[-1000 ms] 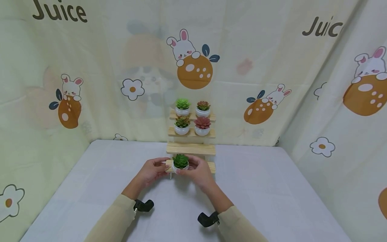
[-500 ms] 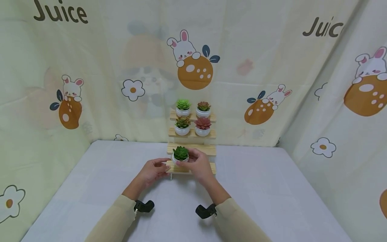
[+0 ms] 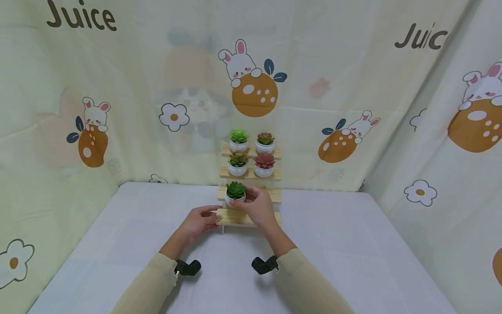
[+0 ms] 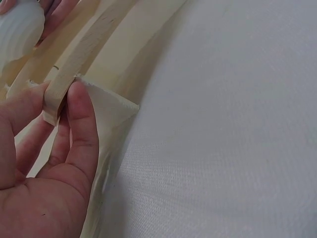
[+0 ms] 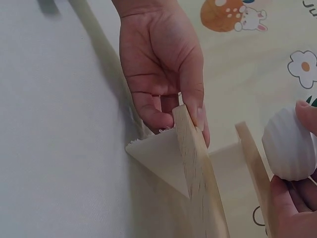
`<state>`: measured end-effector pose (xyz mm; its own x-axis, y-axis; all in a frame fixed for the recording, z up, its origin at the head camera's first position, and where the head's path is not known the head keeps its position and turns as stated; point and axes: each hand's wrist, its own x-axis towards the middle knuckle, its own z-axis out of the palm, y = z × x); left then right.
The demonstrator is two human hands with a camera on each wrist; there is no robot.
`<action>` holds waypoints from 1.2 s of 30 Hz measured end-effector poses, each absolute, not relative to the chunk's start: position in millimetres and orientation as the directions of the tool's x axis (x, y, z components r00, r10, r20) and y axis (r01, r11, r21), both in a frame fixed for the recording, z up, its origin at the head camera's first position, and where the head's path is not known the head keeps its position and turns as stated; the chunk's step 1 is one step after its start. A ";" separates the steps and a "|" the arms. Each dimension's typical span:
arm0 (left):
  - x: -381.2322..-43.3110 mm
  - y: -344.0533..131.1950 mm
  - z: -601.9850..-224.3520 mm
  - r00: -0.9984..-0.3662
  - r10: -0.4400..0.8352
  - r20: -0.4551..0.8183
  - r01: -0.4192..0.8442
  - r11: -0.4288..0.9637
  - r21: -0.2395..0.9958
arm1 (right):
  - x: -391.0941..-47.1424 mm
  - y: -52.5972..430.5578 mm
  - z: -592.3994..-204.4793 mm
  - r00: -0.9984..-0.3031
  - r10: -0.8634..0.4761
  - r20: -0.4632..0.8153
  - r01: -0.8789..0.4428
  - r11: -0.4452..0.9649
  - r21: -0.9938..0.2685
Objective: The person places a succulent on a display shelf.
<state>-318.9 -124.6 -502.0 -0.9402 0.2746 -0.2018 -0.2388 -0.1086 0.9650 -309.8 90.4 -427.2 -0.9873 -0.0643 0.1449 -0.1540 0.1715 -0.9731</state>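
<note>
In the head view my right hand (image 3: 262, 211) holds a small white pot with a dark green succulent (image 3: 235, 192) in front of the second-lowest board (image 3: 270, 195) of a stepped wooden plant stand. Fingers and thumb grip the ribbed white pot (image 5: 287, 144) in the right wrist view; whether its base touches the board cannot be made out. My left hand (image 3: 198, 224) pinches the left end of the lowest board (image 3: 239, 218). In the left wrist view, thumb and fingers of that hand (image 4: 54, 183) lie on both faces of the board end (image 4: 79, 64).
Two potted succulents, bright green (image 3: 239, 138) and brownish red (image 3: 265, 141), stand on the top board. Below them sit a green-brown one (image 3: 237, 162) and a red one (image 3: 264, 163). A white-covered table (image 3: 333, 253) lies under the stand, before a printed curtain (image 3: 141, 144).
My right hand has lifted the dark green succulent from the lowest board up and back to the second-lowest one. The left hand keeps its hold on the lowest board's end.
</note>
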 end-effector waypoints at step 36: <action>-317.1 -125.1 -500.2 -0.937 0.295 -0.187 -0.229 -0.113 0.967 | -330.0 87.5 -427.5 -0.978 -0.013 0.207 -0.202 0.298 -0.933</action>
<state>-317.1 -125.1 -500.2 -0.9370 0.2949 -0.1871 -0.2286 -0.1129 0.9669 -330.0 87.5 -427.5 -0.9782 -0.0129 0.2073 -0.2016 0.2983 -0.9329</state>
